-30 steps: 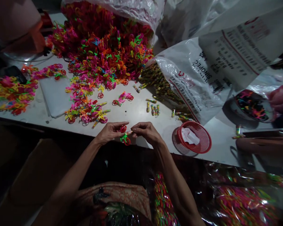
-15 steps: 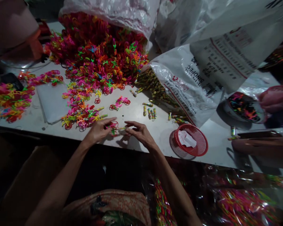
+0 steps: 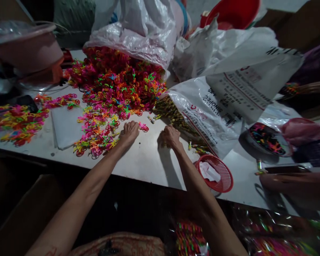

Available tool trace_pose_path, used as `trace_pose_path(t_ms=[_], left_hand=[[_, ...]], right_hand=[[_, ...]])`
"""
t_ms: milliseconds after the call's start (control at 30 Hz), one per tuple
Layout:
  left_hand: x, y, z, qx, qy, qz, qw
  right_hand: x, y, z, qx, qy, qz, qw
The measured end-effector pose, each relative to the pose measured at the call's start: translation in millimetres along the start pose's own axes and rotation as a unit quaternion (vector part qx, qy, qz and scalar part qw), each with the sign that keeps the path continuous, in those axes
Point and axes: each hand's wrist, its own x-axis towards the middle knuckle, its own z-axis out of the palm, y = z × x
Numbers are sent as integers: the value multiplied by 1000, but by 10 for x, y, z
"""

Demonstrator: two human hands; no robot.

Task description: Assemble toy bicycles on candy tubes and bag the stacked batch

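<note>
"Where's the piece nearest you?"

"Call the middle between my hands the centre, twelve pointing away from me. The pink toy piece (image 3: 143, 126) lies on the table (image 3: 146, 160) towards eleven, right beside my left hand (image 3: 130, 133). It's so close that a slip of my fingers could knock it askew."

"Are you gripping anything?"

"My left fingers are bent at nine, but I can't tell whether they hold anything. My right hand (image 3: 172, 136), at three, is curled low; what's under it is mostly hidden, so I can't tell there either. Pinching blind, I might catch something crooked or squeeze it away."

"And further out?"

"The loose tubes (image 3: 150, 120) at twelve look round, so a brush could set them rolling. Past my left hand, the scattered toys (image 3: 97, 140) at nine look tangled; my wrist could drag a few along. The big heap (image 3: 122, 83) at eleven might slump if its foot is disturbed. At one, more tubes crowd the mouth of the open sack (image 3: 202, 103), and a tug could spill them. The red basket (image 3: 226, 177) at four stands by the table's edge, near my right forearm; a careless elbow could tip it."
</note>
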Motion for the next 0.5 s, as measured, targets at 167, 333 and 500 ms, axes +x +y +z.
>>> trace_pose_path(t_ms=[167,333,500], left_hand=[[12,-20,-64,-167,54,-91,980],[-280,-33,-57,-524,-4,-103,846],[-650,28,65,-674,-47,-134,725]], right_hand=[[-297,39,40,319,136,-3,938],[-686,-93,163,688,-13,51,724],[-909,-233,209,769,-49,88,632]])
